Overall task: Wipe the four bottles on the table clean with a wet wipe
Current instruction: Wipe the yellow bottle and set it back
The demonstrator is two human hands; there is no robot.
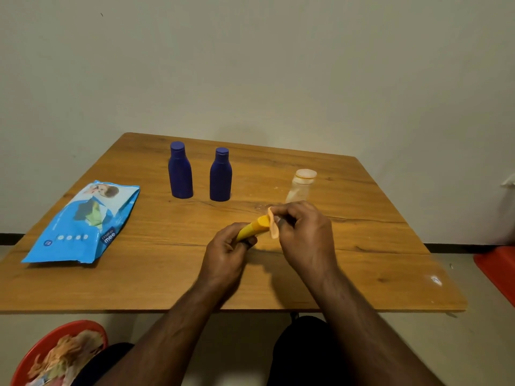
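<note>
Left grip point(227, 247) clenched round the yellow bottle point(252, 228); right grip point(302, 229) pinched the wet wipe point(273, 225) against its end, near the clear bottle point(301, 188)

Bare forearms, dark trousers

Both forearms are uncovered from the lower edge of the view to the wrists, with no sleeve, watch, ring or band showing on the left hand point(225, 253) or the right hand point(305, 232). Fine hair runs along the forearms. Below the table edge, both legs are clad in plain black fabric.
</note>
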